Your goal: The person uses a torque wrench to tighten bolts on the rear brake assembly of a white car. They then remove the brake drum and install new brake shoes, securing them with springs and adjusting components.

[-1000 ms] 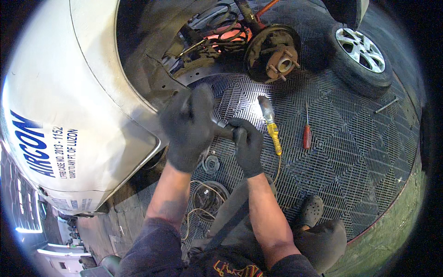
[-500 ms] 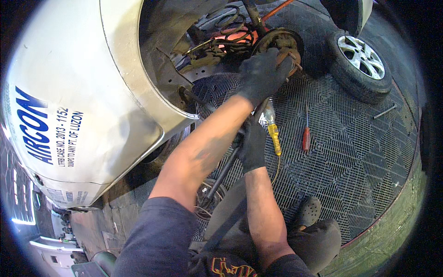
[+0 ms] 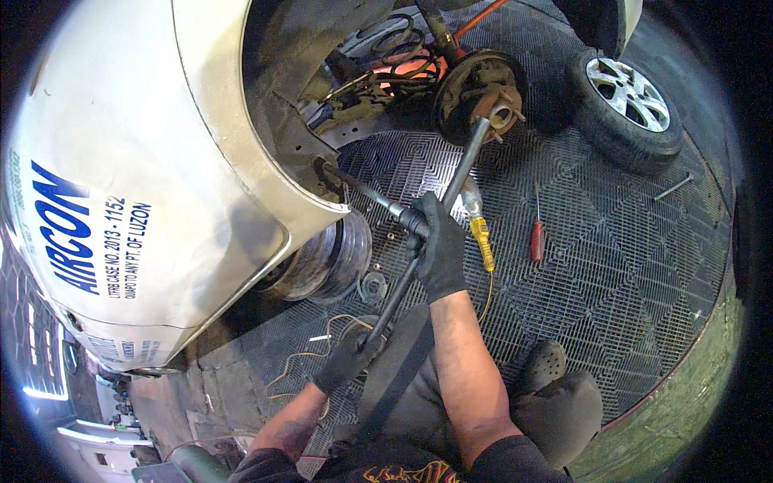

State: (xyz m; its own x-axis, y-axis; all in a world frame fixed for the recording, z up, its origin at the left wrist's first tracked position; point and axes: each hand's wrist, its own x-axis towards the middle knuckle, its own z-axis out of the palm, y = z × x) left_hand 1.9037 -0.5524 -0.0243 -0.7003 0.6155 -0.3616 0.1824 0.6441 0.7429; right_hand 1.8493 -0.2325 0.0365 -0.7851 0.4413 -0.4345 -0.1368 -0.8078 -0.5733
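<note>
Clearly, from the head view, 2 gloved hands work a cross wrench (image 3: 435,221): the right hand (image 3: 440,253) clamps its centre, the left hand (image 3: 348,357) closes on the near end, steadying the far socket on the bare wheel hub (image 3: 487,101). Nearby on the grid mat (image 3: 628,266) lie a red screwdriver (image 3: 537,233) and a removed wheel (image 3: 628,101). No containers show.

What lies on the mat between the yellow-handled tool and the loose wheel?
In the head view, a red-handled screwdriver lies on the grid mat between the yellow-handled tool and the loose wheel.
</note>
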